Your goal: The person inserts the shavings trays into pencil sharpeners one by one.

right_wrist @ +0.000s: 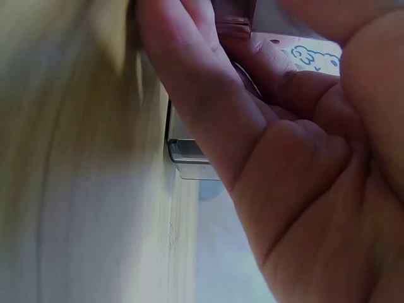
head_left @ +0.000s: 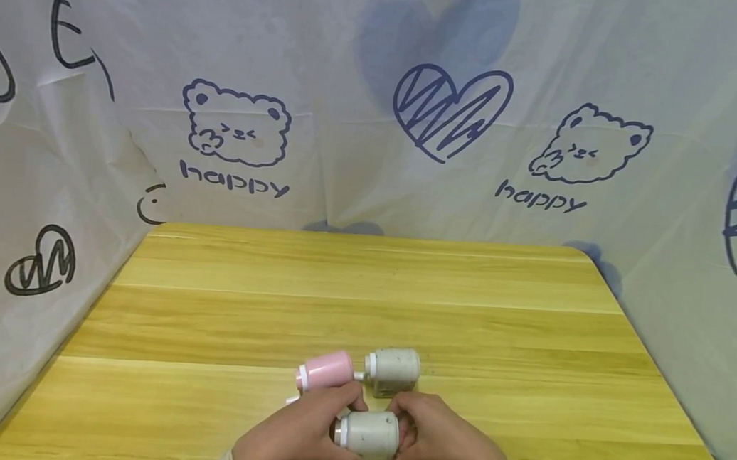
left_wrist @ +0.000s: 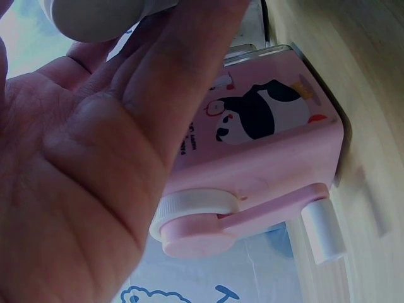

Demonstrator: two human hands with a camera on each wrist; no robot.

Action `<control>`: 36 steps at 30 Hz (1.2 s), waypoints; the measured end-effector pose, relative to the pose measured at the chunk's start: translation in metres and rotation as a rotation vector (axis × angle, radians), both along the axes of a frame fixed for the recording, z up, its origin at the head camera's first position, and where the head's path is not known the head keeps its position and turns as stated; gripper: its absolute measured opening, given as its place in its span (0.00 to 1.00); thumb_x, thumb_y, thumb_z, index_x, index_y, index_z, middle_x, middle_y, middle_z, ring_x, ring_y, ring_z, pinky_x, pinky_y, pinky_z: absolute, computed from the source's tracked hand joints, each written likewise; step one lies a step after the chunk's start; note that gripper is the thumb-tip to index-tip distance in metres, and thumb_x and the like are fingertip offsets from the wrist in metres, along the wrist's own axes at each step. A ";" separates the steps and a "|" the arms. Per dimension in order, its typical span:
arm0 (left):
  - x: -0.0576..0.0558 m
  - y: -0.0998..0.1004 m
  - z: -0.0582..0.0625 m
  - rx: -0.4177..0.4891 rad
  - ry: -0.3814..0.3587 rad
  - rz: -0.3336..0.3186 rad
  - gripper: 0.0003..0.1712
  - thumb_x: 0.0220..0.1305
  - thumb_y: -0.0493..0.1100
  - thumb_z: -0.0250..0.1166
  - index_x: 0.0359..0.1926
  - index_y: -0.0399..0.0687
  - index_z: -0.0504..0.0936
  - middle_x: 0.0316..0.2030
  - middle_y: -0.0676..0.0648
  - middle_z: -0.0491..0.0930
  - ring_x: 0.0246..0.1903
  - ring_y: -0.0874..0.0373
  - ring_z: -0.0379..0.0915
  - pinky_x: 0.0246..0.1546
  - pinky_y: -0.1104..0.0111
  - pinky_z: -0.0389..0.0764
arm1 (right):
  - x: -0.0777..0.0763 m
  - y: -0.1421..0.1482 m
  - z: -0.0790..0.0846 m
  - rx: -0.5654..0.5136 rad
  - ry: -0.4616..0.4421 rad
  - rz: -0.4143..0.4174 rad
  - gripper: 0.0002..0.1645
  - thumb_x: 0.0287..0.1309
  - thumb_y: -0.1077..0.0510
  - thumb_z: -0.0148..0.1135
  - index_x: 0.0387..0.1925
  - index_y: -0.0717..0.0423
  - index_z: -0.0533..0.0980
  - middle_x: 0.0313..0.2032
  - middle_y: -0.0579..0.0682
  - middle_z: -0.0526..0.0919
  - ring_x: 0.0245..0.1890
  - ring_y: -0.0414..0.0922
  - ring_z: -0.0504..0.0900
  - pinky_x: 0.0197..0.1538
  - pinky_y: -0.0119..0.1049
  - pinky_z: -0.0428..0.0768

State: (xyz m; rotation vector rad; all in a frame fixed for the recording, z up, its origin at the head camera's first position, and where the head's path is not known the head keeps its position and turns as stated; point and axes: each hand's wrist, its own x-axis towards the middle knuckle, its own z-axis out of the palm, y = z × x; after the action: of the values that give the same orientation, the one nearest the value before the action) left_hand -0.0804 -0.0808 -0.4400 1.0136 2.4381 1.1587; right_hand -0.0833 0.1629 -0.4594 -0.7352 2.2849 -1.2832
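Observation:
Both hands grip a grey hand-crank pencil sharpener near the front of the table, the left hand at its white-ringed end and the right hand at the opposite end. Just beyond the left hand lies a pink crank pencil sharpener; in the left wrist view it shows a panda picture, a white ring and a crank with a white knob. To its right, behind the held one, is a second grey pencil sharpener. Fingers hide parts of the held sharpener.
The wood-grain table reaches back to a white cloth printed with bears and hearts. More cloth hangs at the left and right sides. In the right wrist view, a clear-edged part shows behind the fingers.

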 end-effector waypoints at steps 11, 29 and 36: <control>-0.001 0.001 -0.001 0.010 0.021 -0.001 0.25 0.41 0.47 0.74 0.39 0.60 0.69 0.34 0.61 0.73 0.31 0.67 0.71 0.32 0.73 0.74 | -0.001 -0.002 -0.001 0.031 0.046 0.000 0.35 0.28 0.56 0.81 0.44 0.49 0.73 0.36 0.37 0.78 0.33 0.35 0.77 0.36 0.32 0.77; -0.001 0.001 0.000 0.000 -0.030 0.005 0.25 0.44 0.47 0.73 0.41 0.59 0.69 0.35 0.60 0.73 0.32 0.67 0.71 0.32 0.72 0.74 | -0.002 -0.002 -0.003 0.055 0.062 0.001 0.37 0.29 0.53 0.80 0.47 0.46 0.73 0.39 0.37 0.77 0.35 0.35 0.75 0.37 0.33 0.77; 0.011 -0.001 0.016 -0.036 -0.053 0.051 0.25 0.51 0.59 0.70 0.49 0.59 0.74 0.38 0.62 0.75 0.34 0.68 0.72 0.36 0.70 0.75 | 0.003 0.013 0.007 -0.044 -0.065 0.106 0.34 0.45 0.52 0.73 0.56 0.47 0.71 0.43 0.43 0.79 0.39 0.41 0.79 0.41 0.36 0.79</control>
State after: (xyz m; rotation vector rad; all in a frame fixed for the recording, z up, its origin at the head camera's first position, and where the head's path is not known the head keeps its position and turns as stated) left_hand -0.0698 -0.0815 -0.4235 0.9032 2.4474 1.1382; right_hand -0.0805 0.1761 -0.4522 -0.8062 2.1429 -1.2933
